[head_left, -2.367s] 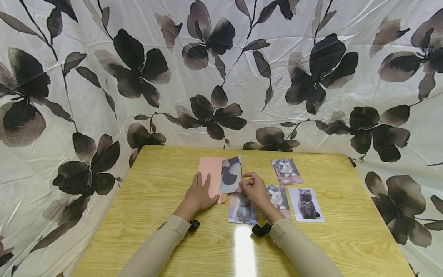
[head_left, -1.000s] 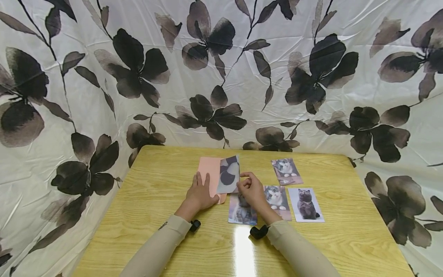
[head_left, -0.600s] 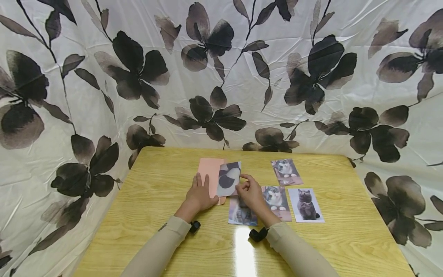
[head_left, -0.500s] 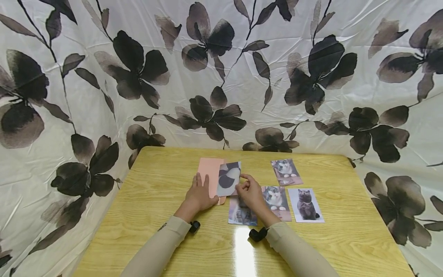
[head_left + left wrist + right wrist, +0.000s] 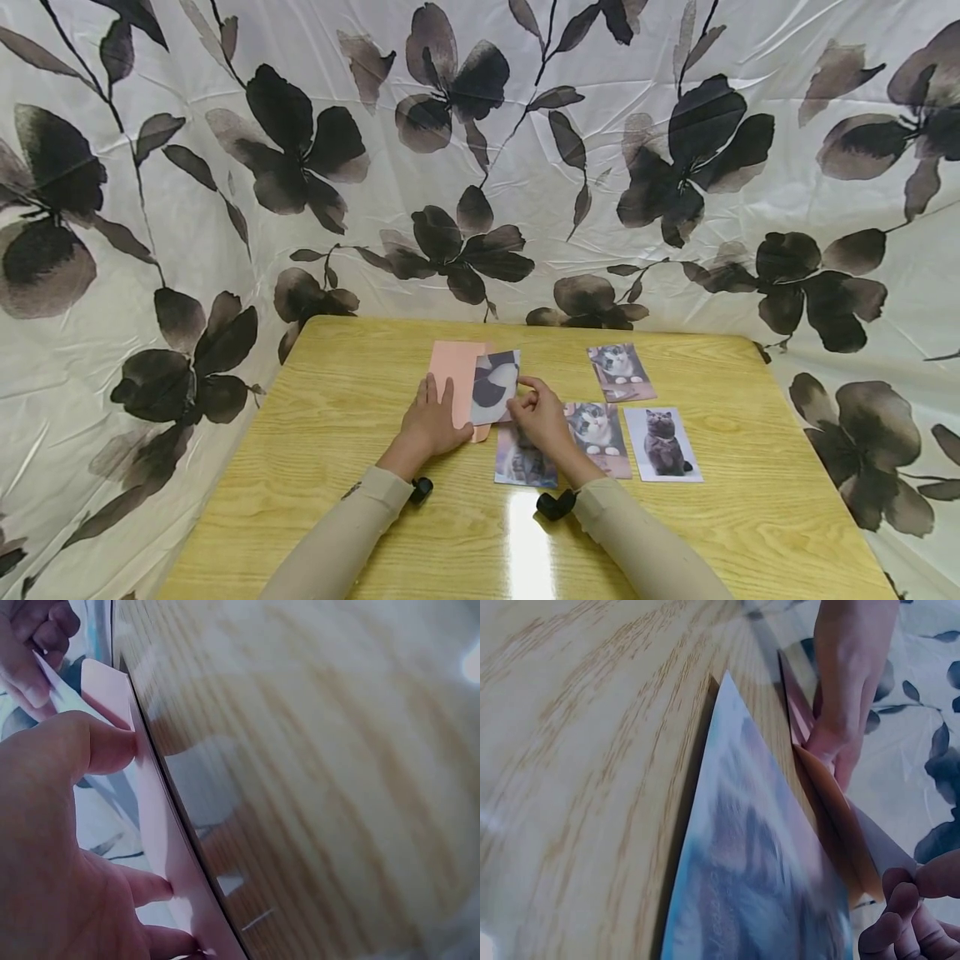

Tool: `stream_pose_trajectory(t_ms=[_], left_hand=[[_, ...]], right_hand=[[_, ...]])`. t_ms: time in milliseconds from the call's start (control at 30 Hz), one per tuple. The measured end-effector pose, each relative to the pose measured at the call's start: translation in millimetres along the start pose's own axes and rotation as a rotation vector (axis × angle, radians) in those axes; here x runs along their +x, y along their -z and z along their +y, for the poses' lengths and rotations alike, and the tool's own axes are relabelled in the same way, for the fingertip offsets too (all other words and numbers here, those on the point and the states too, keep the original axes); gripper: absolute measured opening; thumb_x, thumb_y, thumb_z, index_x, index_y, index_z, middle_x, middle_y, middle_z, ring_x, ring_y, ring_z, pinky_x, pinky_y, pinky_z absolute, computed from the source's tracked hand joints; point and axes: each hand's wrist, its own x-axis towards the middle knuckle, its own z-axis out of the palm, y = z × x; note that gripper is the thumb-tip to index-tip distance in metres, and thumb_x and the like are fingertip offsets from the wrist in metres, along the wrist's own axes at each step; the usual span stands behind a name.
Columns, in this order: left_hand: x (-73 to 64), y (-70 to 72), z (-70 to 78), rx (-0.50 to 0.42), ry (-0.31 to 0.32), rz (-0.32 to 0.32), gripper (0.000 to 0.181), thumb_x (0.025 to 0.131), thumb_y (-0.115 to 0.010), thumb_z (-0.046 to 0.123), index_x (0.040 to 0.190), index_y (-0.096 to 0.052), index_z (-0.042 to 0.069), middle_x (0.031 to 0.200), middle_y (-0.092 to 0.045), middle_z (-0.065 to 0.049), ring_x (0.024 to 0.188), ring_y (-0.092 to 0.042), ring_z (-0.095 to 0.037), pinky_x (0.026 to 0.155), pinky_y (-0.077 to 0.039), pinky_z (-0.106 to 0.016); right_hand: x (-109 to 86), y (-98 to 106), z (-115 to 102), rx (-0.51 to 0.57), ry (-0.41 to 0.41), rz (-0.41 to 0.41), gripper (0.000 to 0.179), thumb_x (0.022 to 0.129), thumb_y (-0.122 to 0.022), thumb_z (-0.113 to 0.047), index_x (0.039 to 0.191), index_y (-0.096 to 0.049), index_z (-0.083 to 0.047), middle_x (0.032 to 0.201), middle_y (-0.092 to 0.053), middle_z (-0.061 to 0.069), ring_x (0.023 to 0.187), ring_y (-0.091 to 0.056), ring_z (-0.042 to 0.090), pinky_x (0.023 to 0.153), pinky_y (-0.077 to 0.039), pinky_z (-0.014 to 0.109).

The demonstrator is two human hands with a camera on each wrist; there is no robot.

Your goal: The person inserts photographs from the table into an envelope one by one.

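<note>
In the head view a pink envelope (image 5: 452, 379) lies on the table, its opening toward the right. My left hand (image 5: 432, 423) rests spread on it, and in the left wrist view the fingertips (image 5: 112, 750) press its surface. My right hand (image 5: 542, 417) pinches the right edge of a photo card (image 5: 495, 387) with grey and white shapes. The card's left edge meets the envelope's opening; how far inside it goes is hidden. In the right wrist view the thumb and fingers hold the card's corner (image 5: 885, 844). Below my right hand lies a kitten photo (image 5: 521, 462), partly covered.
To the right are more cat photos: a grey and white kitten (image 5: 600, 437) beside my right forearm, a sitting grey cat (image 5: 663, 446), and another kitten print (image 5: 621, 371) farther back. A flower-printed cloth (image 5: 480, 183) hangs behind the wooden table (image 5: 337, 367).
My right hand has shifted slightly left and toward me, bringing the photo card lower and a little farther over toward the envelope. My left hand has stayed in place.
</note>
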Motion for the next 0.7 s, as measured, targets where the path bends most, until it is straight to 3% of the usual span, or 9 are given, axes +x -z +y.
stream_pose_trajectory(t_ms=[100,300,700], left_hand=[[0.3,-0.2,0.8,-0.001,-0.002,0.002,0.099,0.100,-0.061,0.055,0.171,-0.019,0.000,0.173,-0.008,-0.036,0.163,-0.013,-0.050,0.127,-0.030,-0.056],[0.8,0.0,1.9,0.009,0.021,-0.004,0.099,0.100,-0.061,0.059,0.172,-0.020,0.004,0.175,-0.009,-0.033,0.163,-0.012,-0.047,0.125,-0.016,-0.074],[1.7,-0.9,-1.2,0.014,0.014,-0.014,0.099,0.100,-0.059,0.059,0.172,-0.020,0.004,0.175,-0.009,-0.033,0.164,-0.011,-0.047,0.124,-0.017,-0.075]], right_hand=[[0.6,-0.8,0.0,-0.009,0.005,0.005,0.050,0.099,-0.073,-0.003,0.146,-0.059,0.004,0.077,-0.069,0.003,0.063,-0.057,0.009,0.058,-0.046,0.024],[1.9,-1.7,-0.7,-0.005,0.015,0.001,0.049,0.098,-0.073,-0.003,0.146,-0.060,0.004,0.076,-0.068,0.001,0.063,-0.058,0.010,0.059,-0.047,0.025],[1.2,-2.4,-0.5,-0.001,0.036,-0.001,0.051,0.098,-0.073,-0.005,0.145,-0.059,0.005,0.075,-0.068,0.002,0.061,-0.057,0.009,0.060,-0.048,0.026]])
